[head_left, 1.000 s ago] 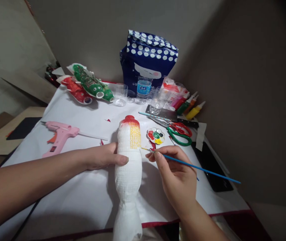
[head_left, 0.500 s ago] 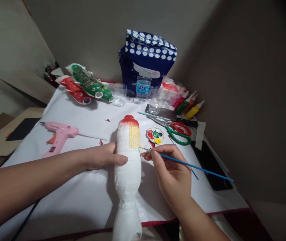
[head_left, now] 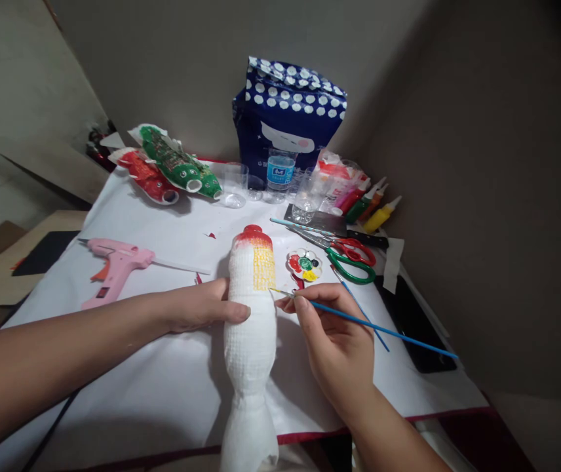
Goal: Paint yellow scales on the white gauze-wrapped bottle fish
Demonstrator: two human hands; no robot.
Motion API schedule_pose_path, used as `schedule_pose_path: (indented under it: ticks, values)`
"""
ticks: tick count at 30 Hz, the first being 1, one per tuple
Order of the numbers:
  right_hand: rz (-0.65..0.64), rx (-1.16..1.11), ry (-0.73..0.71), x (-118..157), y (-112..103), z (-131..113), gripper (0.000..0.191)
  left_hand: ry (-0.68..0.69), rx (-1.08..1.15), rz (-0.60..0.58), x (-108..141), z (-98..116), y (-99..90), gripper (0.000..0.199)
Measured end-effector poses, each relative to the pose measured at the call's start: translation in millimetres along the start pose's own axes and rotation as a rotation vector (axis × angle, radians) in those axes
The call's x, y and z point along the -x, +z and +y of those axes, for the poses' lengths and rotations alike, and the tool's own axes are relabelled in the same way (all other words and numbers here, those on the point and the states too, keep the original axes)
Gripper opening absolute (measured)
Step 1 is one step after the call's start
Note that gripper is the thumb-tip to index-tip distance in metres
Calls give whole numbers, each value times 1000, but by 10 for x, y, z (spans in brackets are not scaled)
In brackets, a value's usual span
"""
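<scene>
My left hand (head_left: 212,305) grips a white cloth-covered bottle shape (head_left: 251,341) from its left side, thumb on top. Its far end is painted red, with a yellow patch below that on the right. The near end narrows, then flares like a fish tail. Between the thumb and fingers of my right hand (head_left: 337,341) is a thin blue paintbrush (head_left: 383,326). Its yellow-loaded tip touches the cloth at the lower edge of the yellow patch. Just beyond my right hand lies a flower-shaped paint palette (head_left: 305,264) with red, green, black and yellow paint.
A pink glue gun (head_left: 120,262) lies at left. Red and green painted fish (head_left: 177,160) rest at the back left. Behind stand a blue bag (head_left: 285,111), clear plastic cups (head_left: 234,187) and paint bottles (head_left: 381,215). Scissors (head_left: 352,262), another brush (head_left: 381,339) and a black phone (head_left: 421,334) lie right.
The brush tip has shifted slightly left onto the lower edge of the yellow patch, my right hand moving with it. My left hand and the bottle shape stay put.
</scene>
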State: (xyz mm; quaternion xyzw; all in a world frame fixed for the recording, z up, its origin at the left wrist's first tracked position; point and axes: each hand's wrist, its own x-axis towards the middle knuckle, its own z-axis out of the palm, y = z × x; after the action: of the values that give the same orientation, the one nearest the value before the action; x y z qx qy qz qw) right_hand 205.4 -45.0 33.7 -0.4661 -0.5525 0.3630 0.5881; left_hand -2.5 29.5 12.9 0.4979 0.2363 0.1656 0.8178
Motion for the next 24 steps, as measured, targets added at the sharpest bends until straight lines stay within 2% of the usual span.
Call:
schedule_pose_path:
  ticks: [7,12,24]
  values:
    - [15,39,28,-3,20,-40,6,17,-1,-10,-7,1,2,80]
    - [7,27,23,4,6,-43,6,9,-9,4,-11,7,11,74]
    - [47,15,25,-7,9,-37,7,-1,-9,11,-11,-107,-86,67]
